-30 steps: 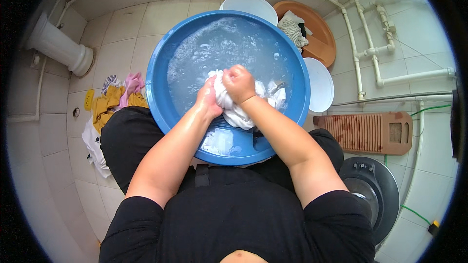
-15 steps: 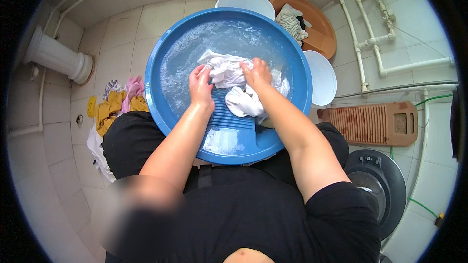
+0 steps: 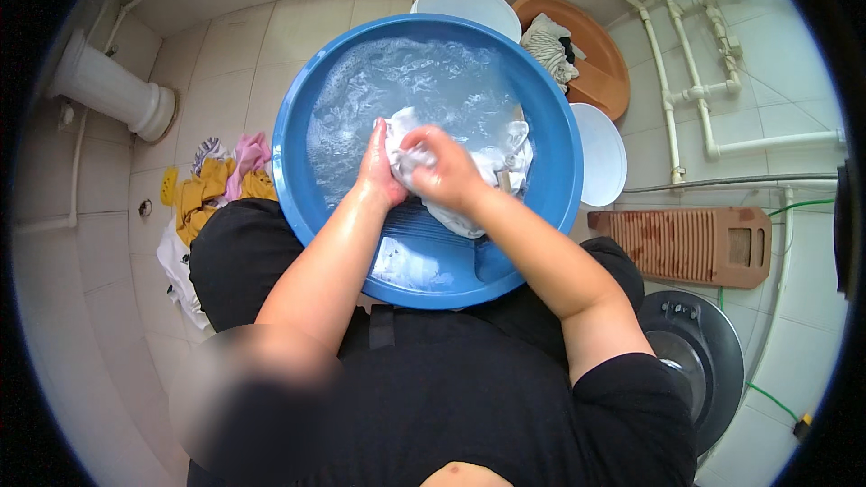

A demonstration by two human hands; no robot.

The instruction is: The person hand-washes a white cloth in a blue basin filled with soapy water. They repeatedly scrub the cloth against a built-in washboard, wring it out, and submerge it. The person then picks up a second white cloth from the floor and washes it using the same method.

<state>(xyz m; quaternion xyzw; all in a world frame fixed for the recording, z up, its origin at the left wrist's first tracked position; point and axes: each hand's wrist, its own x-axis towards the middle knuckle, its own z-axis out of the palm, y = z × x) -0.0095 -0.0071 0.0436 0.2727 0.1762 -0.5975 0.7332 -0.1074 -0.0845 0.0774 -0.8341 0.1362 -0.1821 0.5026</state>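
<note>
A large blue plastic washtub (image 3: 290, 171) in front of me holds cloudy, sudsy water. In it a wet white garment (image 3: 492, 162) lies bunched over the ridged washboard part; its exact kind cannot be made out. My left hand (image 3: 379, 167) presses against the left side of a gathered fold, fingers close together and pointing up. On the other side, my right hand (image 3: 444, 169) grips the same fold with curled fingers, so the cloth is squeezed between both hands. The rest of the garment trails to the right and below my right hand.
Coloured clothes (image 3: 212, 189) lie on the floor at left. A brown basin (image 3: 600, 72) with a striped cloth (image 3: 547, 50) and white basins (image 3: 599, 153) stand beyond the tub. At right are a brown washboard (image 3: 686, 243), a dark round lidded thing (image 3: 713, 370) and white pipes (image 3: 663, 95).
My right hand has moved left and down toward my left hand, bringing the garment's fold between them. The head view has shifted slightly.
</note>
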